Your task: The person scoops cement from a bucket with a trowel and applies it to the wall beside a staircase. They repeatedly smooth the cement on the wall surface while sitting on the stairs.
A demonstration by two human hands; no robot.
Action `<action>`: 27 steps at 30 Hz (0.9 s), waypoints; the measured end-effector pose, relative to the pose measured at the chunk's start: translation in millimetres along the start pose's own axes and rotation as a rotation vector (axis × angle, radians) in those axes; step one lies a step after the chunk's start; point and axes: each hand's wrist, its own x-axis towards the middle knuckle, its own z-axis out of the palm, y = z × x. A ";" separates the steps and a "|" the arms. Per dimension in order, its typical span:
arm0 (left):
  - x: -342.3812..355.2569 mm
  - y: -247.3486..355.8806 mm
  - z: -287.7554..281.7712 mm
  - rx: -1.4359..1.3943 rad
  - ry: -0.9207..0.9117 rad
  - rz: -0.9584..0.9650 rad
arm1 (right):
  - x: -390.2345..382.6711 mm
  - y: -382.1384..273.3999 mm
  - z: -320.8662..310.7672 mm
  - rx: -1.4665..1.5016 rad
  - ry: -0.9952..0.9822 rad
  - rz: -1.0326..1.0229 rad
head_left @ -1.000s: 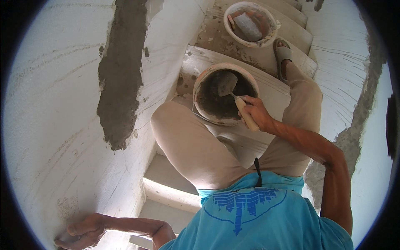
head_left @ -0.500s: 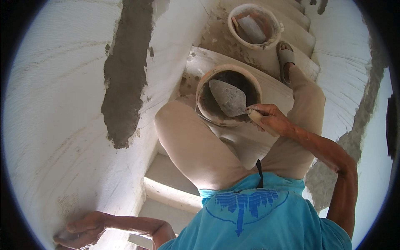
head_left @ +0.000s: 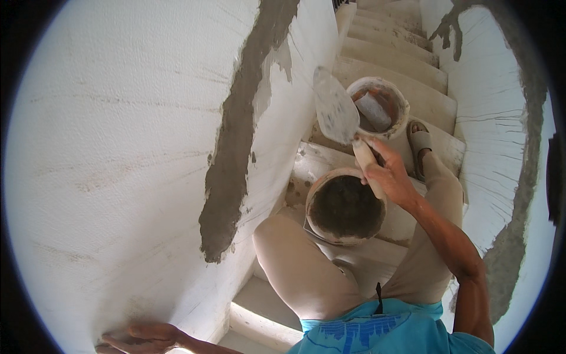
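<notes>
My right hand [head_left: 386, 174] is closed round the pale handle of a pointing trowel [head_left: 337, 106]. The broad metal blade is smeared with grey and points up and away, between the left wall and the farther bucket. Below that hand, between my knees, stands a round bucket [head_left: 346, 206] with dark contents. My left hand [head_left: 144, 338] is at the lower left against the white wall [head_left: 135, 194], its fingers stretched out and apart, with nothing in them. A strip of grey mortar [head_left: 227, 171] runs down this wall.
A second bucket [head_left: 404, 112] on a higher step holds a pale block-like thing. Stair steps [head_left: 389, 54] climb away beyond it. My sandalled foot [head_left: 420, 141] rests beside that bucket. Along the right wall runs another grey mortar band [head_left: 522, 194].
The trowel has risen from over the near bucket, and its blade now stands farther off, beside the far bucket. My view has tilted up, showing more stairs. My left hand stays at the wall.
</notes>
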 end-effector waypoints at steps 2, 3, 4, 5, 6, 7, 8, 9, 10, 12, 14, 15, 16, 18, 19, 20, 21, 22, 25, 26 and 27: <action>3.4 1.1 -0.1 -0.001 0.007 0.010 | 19.9 -5.7 4.7 -0.048 0.053 -0.119; 3.2 0.8 -0.9 0.007 0.004 0.015 | 32.9 -0.5 7.5 -0.130 0.082 -0.189; 4.1 2.1 -0.3 0.009 0.008 0.020 | 46.5 4.0 9.7 -0.211 0.113 -0.262; 5.0 1.5 -1.3 0.013 0.009 0.021 | 59.9 6.4 12.5 -0.311 0.152 -0.427; 5.0 3.6 -0.3 0.013 0.010 0.027 | 70.8 8.7 16.0 -0.413 0.191 -0.592; 4.7 4.3 -0.3 0.018 0.011 0.029 | 76.4 11.1 20.6 -0.460 0.217 -0.661; 5.1 3.2 -0.7 0.025 0.013 0.034 | 82.7 13.4 25.7 -0.507 0.246 -0.731; 5.5 4.0 -0.8 0.022 0.011 0.035 | 86.1 15.6 30.3 -0.500 0.262 -0.701; 5.9 4.9 -0.9 0.035 0.023 0.052 | 89.8 18.6 34.9 -0.493 0.276 -0.672; 4.0 7.8 -0.8 0.001 0.006 0.011 | 98.8 30.8 45.0 -0.407 0.288 -0.683; 3.3 10.3 -2.4 -0.007 -0.008 -0.013 | 103.6 40.1 52.1 -0.400 0.313 -0.689; 3.7 11.6 -3.7 0.001 -0.013 -0.019 | 104.2 40.6 55.7 -0.438 0.333 -0.690; 4.1 12.2 -4.1 0.009 -0.018 -0.024 | 105.3 41.4 58.9 -0.475 0.352 -0.691; 4.2 11.7 -2.8 -0.003 -0.008 -0.019 | 111.9 47.0 64.0 -0.422 0.355 -0.687; 4.3 11.5 -2.1 -0.010 -0.004 -0.016 | 114.3 49.2 65.8 -0.396 0.356 -0.684; 5.2 12.3 -0.2 -0.007 -0.001 -0.011 | 115.3 51.5 66.3 -0.403 0.363 -0.692; 5.5 12.9 0.3 -0.007 -0.001 -0.009 | 115.9 50.3 68.4 -0.408 0.367 -0.702; 5.9 13.5 0.0 -0.008 -0.002 -0.010 | 116.3 49.0 70.2 -0.415 0.372 -0.711; 7.1 14.4 -0.8 -0.004 -0.005 -0.010 | 117.5 43.8 75.2 -0.426 0.391 -0.743; 7.3 15.3 -1.2 -0.004 -0.006 -0.012 | 117.1 41.5 76.6 -0.422 0.386 -0.741; 7.6 15.4 -1.1 -0.008 -0.007 -0.015 | 115.6 37.5 78.3 -0.418 0.383 -0.739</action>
